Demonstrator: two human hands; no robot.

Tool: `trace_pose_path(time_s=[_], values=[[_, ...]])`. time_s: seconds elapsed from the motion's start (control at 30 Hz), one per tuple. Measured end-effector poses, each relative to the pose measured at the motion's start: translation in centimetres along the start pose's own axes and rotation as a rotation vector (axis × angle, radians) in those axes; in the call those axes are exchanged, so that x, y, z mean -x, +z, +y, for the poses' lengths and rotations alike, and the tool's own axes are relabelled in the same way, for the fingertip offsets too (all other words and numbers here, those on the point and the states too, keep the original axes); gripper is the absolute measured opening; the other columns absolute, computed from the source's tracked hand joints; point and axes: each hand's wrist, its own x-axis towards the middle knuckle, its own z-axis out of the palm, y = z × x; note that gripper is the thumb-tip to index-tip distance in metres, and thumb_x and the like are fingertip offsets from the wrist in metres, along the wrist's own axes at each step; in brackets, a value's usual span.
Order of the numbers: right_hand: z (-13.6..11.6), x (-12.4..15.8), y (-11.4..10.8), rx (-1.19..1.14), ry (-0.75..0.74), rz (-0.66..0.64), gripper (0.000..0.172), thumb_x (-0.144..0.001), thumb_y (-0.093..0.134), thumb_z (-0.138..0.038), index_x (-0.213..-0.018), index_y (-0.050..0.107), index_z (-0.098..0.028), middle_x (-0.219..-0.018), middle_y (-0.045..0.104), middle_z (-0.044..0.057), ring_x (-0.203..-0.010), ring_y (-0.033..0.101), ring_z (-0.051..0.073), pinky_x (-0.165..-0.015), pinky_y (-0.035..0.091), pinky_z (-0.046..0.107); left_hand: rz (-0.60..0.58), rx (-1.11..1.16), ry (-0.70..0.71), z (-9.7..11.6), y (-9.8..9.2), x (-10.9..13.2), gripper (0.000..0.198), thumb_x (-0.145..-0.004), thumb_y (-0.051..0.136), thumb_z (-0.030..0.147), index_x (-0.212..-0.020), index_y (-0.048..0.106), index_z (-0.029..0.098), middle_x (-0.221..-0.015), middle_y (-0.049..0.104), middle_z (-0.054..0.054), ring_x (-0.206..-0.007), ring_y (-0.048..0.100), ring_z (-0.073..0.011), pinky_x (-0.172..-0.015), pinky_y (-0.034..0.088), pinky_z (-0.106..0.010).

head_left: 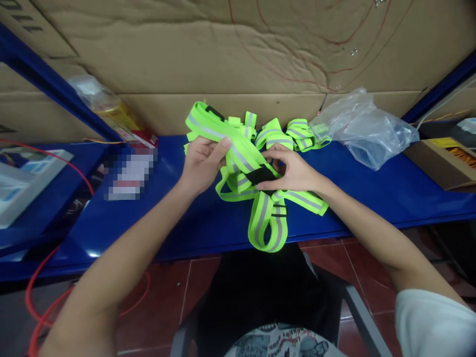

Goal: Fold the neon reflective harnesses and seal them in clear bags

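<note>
Both hands work on a neon-green reflective strap (pixel 238 148) with a silver stripe along its middle. My left hand (pixel 205 161) pinches the band between thumb and fingers at its left part. On the right, my right hand (pixel 288 168) grips the strap beside a black patch (pixel 260 174); its fingertips are partly hidden. One loop (pixel 267 223) with black sliders hangs over the front edge of the blue shelf (pixel 208 223). Behind the hands lie several folded green straps (pixel 297 134), close to the cardboard back wall.
A clear plastic bag (pixel 366 129) lies at the back right, near an open cardboard box (pixel 442 161). At the left stand a bottle (pixel 107 109) and a red-and-white packet (pixel 132 168), partly blurred. Red tubing (pixel 33 297) hangs at the lower left.
</note>
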Motion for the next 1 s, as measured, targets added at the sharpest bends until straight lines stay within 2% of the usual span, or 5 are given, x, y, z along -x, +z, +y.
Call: trace_pose_path(time_s=[0.17,0.33,0.5,0.7,1.0], values=[[-1.7,0.2,0.0,0.037,-0.117,0.037,0.045,-0.080,0.092,-0.049,-0.080,0.056,-0.022,-0.085,0.055,0.000,-0.080,0.050,0.018,-0.074,0.041,0.033,0.111,-0.030,0.102,0.1,0.3,0.1,0.038,-0.088,0.088,0.054,-0.093,0.072,0.020,-0.082,0.074,-0.003,-0.098,0.081,-0.0246,-0.078,0.068,-0.032],[-1.8,0.4,0.1,-0.190,0.111,-0.121,0.035,-0.091,0.083,-0.048,-0.109,0.066,-0.023,-0.075,0.064,-0.004,-0.061,0.054,0.015,-0.056,0.038,0.028,0.127,-0.029,0.058,-0.4,0.5,-0.1,0.042,-0.088,0.086,0.059,-0.099,0.072,0.021,-0.090,0.079,-0.003,-0.104,0.080,-0.0240,-0.085,0.068,-0.033],[-1.5,0.1,0.3,-0.505,0.149,-0.259,0.038,-0.090,0.084,-0.053,-0.099,0.067,-0.020,-0.086,0.079,0.004,-0.070,0.073,0.020,-0.059,0.054,0.029,-0.021,-0.064,-0.028,-1.4,0.2,-0.1,0.054,-0.093,0.071,0.075,-0.111,0.071,0.024,-0.100,0.080,-0.006,-0.109,0.078,-0.0271,-0.089,0.065,-0.039],[-1.3,-0.4,-2.6,-0.536,0.133,0.108,0.047,-0.077,0.092,-0.060,-0.102,0.068,-0.027,-0.082,0.076,-0.001,-0.082,0.078,0.025,-0.071,0.065,0.037,-0.482,-0.603,0.198,-1.1,-1.9,0.0,0.061,-0.093,0.062,0.082,-0.110,0.071,0.024,-0.096,0.074,-0.007,-0.096,0.070,-0.0276,-0.087,0.053,-0.043],[0.5,-1.2,-7.8,-0.682,0.078,0.671,0.044,-0.068,0.088,-0.042,-0.102,0.061,-0.031,-0.069,0.063,-0.002,-0.103,0.077,0.031,-0.083,0.063,0.042,-0.559,-1.142,0.443,0.2,-2.8,-0.6,0.038,-0.095,0.071,0.053,-0.074,0.062,0.023,-0.074,0.058,-0.001,-0.076,0.056,-0.0210,-0.085,0.040,-0.042]])
